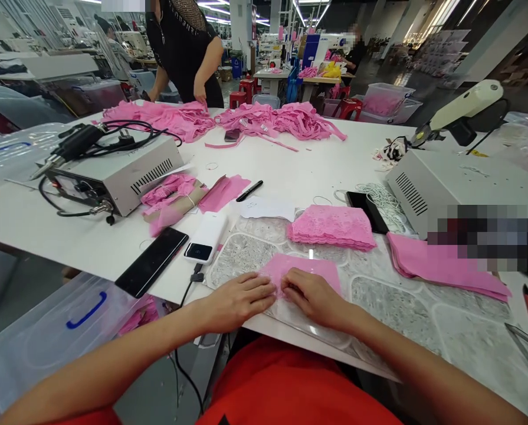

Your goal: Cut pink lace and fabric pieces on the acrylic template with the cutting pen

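Observation:
A thin pink fabric piece (323, 271) lies on the grey patterned mat (392, 307) near the table's front edge. My left hand (243, 298) rests flat on its left end, fingers stretched out. My right hand (312, 295) is on the fabric just beside it, its fingers curled together; what they pinch is too small to make out. Behind the hands sits a stack of pink lace pieces (332, 227). Folded pink fabric (445, 265) lies to the right.
A black phone (152, 262) and white power bank (206, 238) lie left, near a grey machine box (117, 171). Another box (467, 183) stands right. Pink fabric heaps (281, 121) lie at the back, where a person (186, 53) in black stands. Scissors (527, 339) lie far right.

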The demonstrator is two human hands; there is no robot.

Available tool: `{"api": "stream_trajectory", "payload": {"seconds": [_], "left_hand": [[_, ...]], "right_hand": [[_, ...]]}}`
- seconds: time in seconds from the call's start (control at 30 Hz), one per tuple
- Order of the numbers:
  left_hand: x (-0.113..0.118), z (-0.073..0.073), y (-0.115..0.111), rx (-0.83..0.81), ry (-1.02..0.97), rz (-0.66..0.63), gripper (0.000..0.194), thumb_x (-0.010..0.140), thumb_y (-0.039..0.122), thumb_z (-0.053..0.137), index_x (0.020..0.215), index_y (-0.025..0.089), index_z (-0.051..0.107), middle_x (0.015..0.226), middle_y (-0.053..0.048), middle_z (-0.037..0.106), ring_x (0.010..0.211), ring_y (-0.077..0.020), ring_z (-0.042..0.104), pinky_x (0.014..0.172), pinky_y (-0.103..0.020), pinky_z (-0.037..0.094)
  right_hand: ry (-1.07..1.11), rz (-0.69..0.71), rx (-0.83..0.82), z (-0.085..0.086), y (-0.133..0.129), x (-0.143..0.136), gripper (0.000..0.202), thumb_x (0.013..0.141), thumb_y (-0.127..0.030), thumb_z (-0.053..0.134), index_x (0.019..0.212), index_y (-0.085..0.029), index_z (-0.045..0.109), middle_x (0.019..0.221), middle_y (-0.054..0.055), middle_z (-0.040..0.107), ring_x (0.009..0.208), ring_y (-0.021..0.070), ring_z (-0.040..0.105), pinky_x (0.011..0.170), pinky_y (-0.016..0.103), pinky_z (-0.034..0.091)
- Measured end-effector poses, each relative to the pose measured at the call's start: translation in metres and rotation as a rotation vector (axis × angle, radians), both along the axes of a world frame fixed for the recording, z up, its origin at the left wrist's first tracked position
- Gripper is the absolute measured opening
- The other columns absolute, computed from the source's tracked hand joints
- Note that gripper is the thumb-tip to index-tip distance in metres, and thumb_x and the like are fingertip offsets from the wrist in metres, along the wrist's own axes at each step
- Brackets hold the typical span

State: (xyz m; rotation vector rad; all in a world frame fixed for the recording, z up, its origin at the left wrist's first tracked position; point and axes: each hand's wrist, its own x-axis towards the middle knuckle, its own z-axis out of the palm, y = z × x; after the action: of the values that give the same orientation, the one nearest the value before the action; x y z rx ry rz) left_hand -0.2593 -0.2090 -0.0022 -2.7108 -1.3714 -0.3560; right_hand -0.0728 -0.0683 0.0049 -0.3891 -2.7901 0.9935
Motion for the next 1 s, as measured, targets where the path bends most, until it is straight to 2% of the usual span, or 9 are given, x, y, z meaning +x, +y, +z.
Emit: {"api": "stream_trajectory", "payload": {"seconds": [0.13, 0.2, 0.23, 0.3, 0.43, 0.5, 0.67, 0.87, 1.0], "left_hand": [[0.0, 0.004, -0.001, -0.022, -0.012, 0.013, 0.035, 0.093, 0.012, 0.037, 0.123, 0.012, 0.055, 0.125, -0.009, 0.062, 0.121, -0.0238, 0.051, 0.103, -0.04, 0.038], [-0.001, 0.008, 0.0, -0.027, -0.034, 0.02, 0.034, 0.092, 0.011, 0.038, 0.121, 0.013, 0.056, 0.125, -0.009, 0.062, 0.12, -0.0231, 0.052, 0.103, -0.04, 0.038], [-0.002, 0.009, 0.002, -0.026, -0.049, 0.016, 0.033, 0.092, 0.011, 0.039, 0.119, 0.013, 0.058, 0.123, -0.009, 0.062, 0.118, -0.0228, 0.053, 0.103, -0.04, 0.038], [-0.001, 0.013, 0.007, -0.017, -0.078, -0.005, 0.032, 0.09, 0.009, 0.04, 0.115, 0.013, 0.059, 0.12, -0.009, 0.064, 0.114, -0.0224, 0.056, 0.103, -0.04, 0.039], [0.014, 0.018, 0.025, -0.038, -0.081, -0.074, 0.041, 0.086, 0.002, 0.039, 0.122, 0.013, 0.056, 0.126, -0.009, 0.061, 0.119, -0.0222, 0.053, 0.105, -0.04, 0.038], [0.025, 0.017, 0.034, -0.084, -0.044, -0.11, 0.048, 0.085, 0.001, 0.038, 0.129, 0.014, 0.051, 0.136, -0.009, 0.054, 0.128, -0.0229, 0.046, 0.109, -0.041, 0.035], [0.045, 0.009, 0.05, -0.226, 0.054, -0.182, 0.057, 0.084, 0.007, 0.042, 0.141, 0.015, 0.038, 0.148, -0.01, 0.038, 0.138, -0.0279, 0.031, 0.112, -0.046, 0.028], [0.047, 0.006, 0.053, -0.291, 0.046, -0.181, 0.054, 0.09, 0.012, 0.039, 0.144, 0.017, 0.034, 0.147, -0.009, 0.039, 0.139, -0.0261, 0.029, 0.114, -0.046, 0.024], [0.047, 0.008, 0.052, -0.284, 0.04, -0.19, 0.052, 0.091, 0.014, 0.039, 0.143, 0.017, 0.034, 0.147, -0.01, 0.039, 0.139, -0.0263, 0.03, 0.113, -0.046, 0.025]], "right_hand": [[-0.074, -0.042, -0.258, 0.04, 0.009, 0.044, 0.013, 0.087, -0.02, 0.046, 0.078, -0.019, 0.055, 0.072, 0.001, 0.059, 0.063, 0.0124, 0.051, 0.059, 0.023, 0.042], [-0.311, 0.128, -0.404, 0.061, 0.011, 0.081, 0.014, 0.084, -0.017, 0.049, 0.081, -0.019, 0.062, 0.069, 0.0, 0.061, 0.059, 0.0108, 0.054, 0.056, 0.02, 0.041], [-0.458, 0.182, -0.503, 0.068, 0.01, 0.099, 0.018, 0.084, -0.015, 0.049, 0.091, -0.02, 0.065, 0.068, -0.001, 0.062, 0.053, 0.0097, 0.055, 0.051, 0.019, 0.04], [-0.529, 0.13, -0.489, 0.073, 0.006, 0.126, 0.02, 0.082, -0.014, 0.051, 0.091, -0.019, 0.068, 0.065, -0.001, 0.062, 0.05, 0.0093, 0.055, 0.049, 0.018, 0.039], [-0.245, -0.243, -0.188, 0.049, 0.004, 0.127, 0.021, 0.087, -0.021, 0.048, 0.075, -0.018, 0.065, 0.07, 0.002, 0.064, 0.063, 0.0126, 0.057, 0.058, 0.022, 0.041], [-0.115, -0.313, -0.125, 0.034, 0.006, 0.112, 0.019, 0.087, -0.022, 0.049, 0.077, -0.018, 0.064, 0.071, 0.002, 0.063, 0.064, 0.0127, 0.055, 0.059, 0.023, 0.04], [-0.039, -0.269, -0.046, 0.012, 0.007, 0.083, 0.01, 0.083, -0.016, 0.054, 0.082, -0.018, 0.064, 0.075, 0.001, 0.06, 0.064, 0.0117, 0.052, 0.059, 0.023, 0.041], [-0.055, -0.262, -0.006, 0.004, 0.004, 0.082, 0.012, 0.081, -0.009, 0.051, 0.077, -0.018, 0.058, 0.073, 0.0, 0.057, 0.062, 0.0114, 0.049, 0.059, 0.023, 0.037], [-0.019, -0.319, -0.11, 0.004, 0.005, 0.084, 0.01, 0.081, -0.011, 0.05, 0.075, -0.018, 0.055, 0.067, -0.002, 0.054, 0.058, 0.0108, 0.045, 0.055, 0.023, 0.035]]}}
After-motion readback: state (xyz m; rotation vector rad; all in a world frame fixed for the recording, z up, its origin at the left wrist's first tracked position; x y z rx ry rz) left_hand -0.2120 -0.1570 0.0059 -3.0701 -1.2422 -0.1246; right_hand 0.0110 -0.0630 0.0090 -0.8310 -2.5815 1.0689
